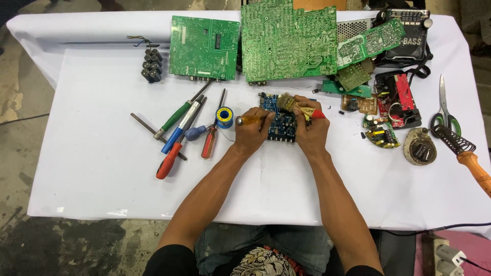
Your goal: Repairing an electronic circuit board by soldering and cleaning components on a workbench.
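At the far left of the white-covered tabletop (92, 168) a bundle of dark cylindrical cells (152, 65) with loose wires stands apart. Next comes a fan of hand tools: a thin metal rod (153, 134), a green-handled screwdriver (176, 116), a blue-handled one (179, 133), a red-handled one (169, 161) and a short red driver (208, 142), all lying untouched, with a spool of solder wire (224, 116) just beside them.

In the middle, the left hand (253, 132) has its fingers closed round an amber-handled screwdriver (250, 120), and the right hand (311, 130) has its fingers wrapped round a small paintbrush (302, 107) with a yellow-and-red handle. Both hands rest on a small blue circuit board (282, 120) that lies flat near the tabletop's centre. The bristles lie over the board's upper edge, so I judge the work on it to be mid-way; how much is finished cannot be told.

Behind are two large green circuit boards (204, 47) (289, 40); to the right, smaller boards (371, 43), a black radio (409, 36), an opened red-and-black device (396, 99), scissors (444, 110) and a soldering iron (468, 156).

The tabletop stands on a stained concrete floor (20, 102).
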